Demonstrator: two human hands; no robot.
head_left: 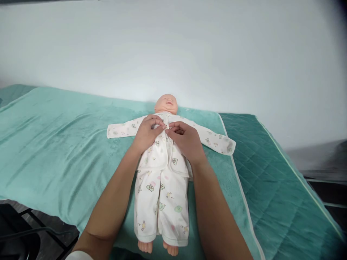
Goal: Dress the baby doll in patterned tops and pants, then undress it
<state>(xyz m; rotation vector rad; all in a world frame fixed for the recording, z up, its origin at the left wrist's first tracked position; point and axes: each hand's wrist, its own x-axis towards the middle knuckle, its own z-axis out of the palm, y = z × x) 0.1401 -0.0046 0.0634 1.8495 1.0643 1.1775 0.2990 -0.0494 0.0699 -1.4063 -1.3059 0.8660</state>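
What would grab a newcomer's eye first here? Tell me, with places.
First, probably the doll lying mid-picture on the pale green blanket, its head toward the white wall and its printed sleeves spread wide to both sides. Next, the left hand and right hand, close together at the chest of the doll's white shirt, with bare forearms rising from the bottom edge.
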